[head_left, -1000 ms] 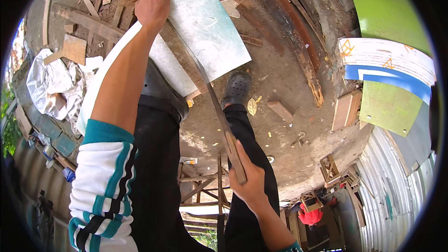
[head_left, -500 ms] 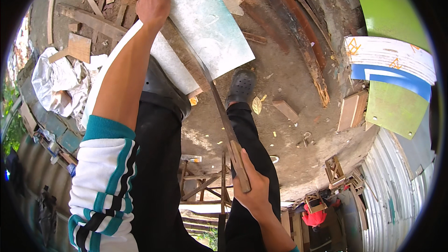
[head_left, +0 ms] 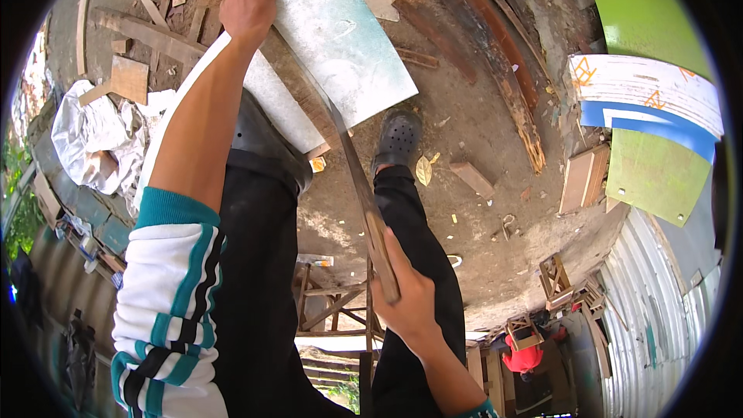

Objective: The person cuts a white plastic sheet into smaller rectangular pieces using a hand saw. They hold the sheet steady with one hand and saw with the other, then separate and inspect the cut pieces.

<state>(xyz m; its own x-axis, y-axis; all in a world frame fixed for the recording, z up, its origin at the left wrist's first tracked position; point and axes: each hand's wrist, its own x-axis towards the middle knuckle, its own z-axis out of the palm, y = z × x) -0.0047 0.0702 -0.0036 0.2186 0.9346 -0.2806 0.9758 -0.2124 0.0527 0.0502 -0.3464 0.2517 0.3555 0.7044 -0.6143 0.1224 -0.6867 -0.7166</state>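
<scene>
My right hand (head_left: 410, 298) is closed around the wooden handle of a handsaw (head_left: 353, 162). The saw's long dark blade reaches forward and lies along a pale, white-green sheet (head_left: 352, 46). A brown wooden strip (head_left: 306, 89) lies lengthwise beside the blade, with more of the white sheet showing on its left. At the far end of the strip, my left hand (head_left: 248, 11) is closed and bearing down; its fingers are partly hidden. My left shoe (head_left: 267, 139) overlaps the near left part of the sheet. My right shoe (head_left: 400, 138) stands on the ground just right of it.
Wood scraps (head_left: 147, 35) litter the ground at the far left, beside a crumpled white sack (head_left: 93, 139). Long rusty-brown beams (head_left: 495, 70) lie at the far right. Green and white panels (head_left: 658, 162) lean near corrugated metal (head_left: 642, 302). A person in red (head_left: 524, 358) is at the lower right.
My right hand has moved forward and slightly left, pushing the saw farther along the strip. My left hand and the sheet shift slightly left in view.
</scene>
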